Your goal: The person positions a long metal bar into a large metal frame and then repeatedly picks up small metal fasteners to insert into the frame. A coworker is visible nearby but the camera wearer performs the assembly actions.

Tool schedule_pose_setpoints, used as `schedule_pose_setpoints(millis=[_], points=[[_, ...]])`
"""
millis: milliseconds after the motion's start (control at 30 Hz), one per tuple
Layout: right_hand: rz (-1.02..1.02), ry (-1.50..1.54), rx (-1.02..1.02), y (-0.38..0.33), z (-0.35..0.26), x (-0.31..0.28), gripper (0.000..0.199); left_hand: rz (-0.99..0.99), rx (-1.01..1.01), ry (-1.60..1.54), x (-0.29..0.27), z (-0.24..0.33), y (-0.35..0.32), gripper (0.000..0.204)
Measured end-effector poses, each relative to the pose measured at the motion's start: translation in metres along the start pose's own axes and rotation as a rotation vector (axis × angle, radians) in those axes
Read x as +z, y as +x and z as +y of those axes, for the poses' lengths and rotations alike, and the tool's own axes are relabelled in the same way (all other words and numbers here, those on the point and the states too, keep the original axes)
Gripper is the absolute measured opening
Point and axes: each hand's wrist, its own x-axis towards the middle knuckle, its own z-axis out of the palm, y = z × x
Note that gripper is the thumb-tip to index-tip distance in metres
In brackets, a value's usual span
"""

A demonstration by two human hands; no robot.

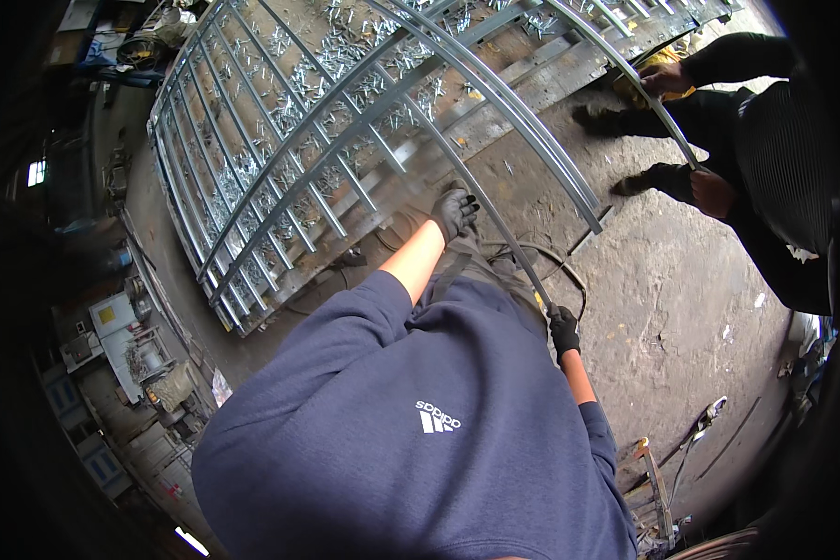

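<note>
Head view looks down over a dark blue sweatshirt [411, 420] to both gloved hands, which grip one long curved metal bar [495, 224]. Left hand [455, 213], in a black glove, is clenched around the bar partway along it, arm stretched forward with the forearm bare. Right hand [564, 331], also in a black glove, is clenched around the bar's near end, close to the body and lower in the picture than the left hand. From the right hand the bar runs up and away past the left hand, toward the far side of the floor.

Beyond the left hand, a large metal gate [280, 159] of parallel bars and small decorative pieces lies flat on the concrete floor [681, 280]. Curved rails [532, 131] arch across the gate's right part, just beyond the left hand.

Far to the right of the right hand, another person [765, 159] in dark clothes bends over and grips a second curved bar [667, 117] with both hands. A dark cable [560, 266] loops on the floor between the two hands. Left of the left hand, well apart, machines and clutter [131, 345] crowd the workshop's edge.
</note>
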Motion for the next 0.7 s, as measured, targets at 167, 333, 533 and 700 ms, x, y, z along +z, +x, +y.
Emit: schedule_pose_setpoints(millis=[167, 333, 533, 700], points=[[0.091, 0.049, -0.191, 0.006, 0.009, -0.001, 0.041, -0.029, -0.079, 0.106, -0.025, 0.029, -0.013, 0.045], [0.065, 0.117, -0.047, 0.000, -0.004, 0.012, 0.046, -0.057, 0.019, 0.261, -0.052, 0.078, -0.031, 0.043], [-0.002, 0.177, -0.189, 0.012, -0.044, 0.029, 0.045, -0.161, 0.091, 0.305, -0.093, 0.131, -0.037, 0.044], [0.314, -0.285, -0.939, 0.061, -0.165, 0.095, 0.029, -0.141, 0.106, 0.400, -0.109, 0.179, -0.032, 0.042]])
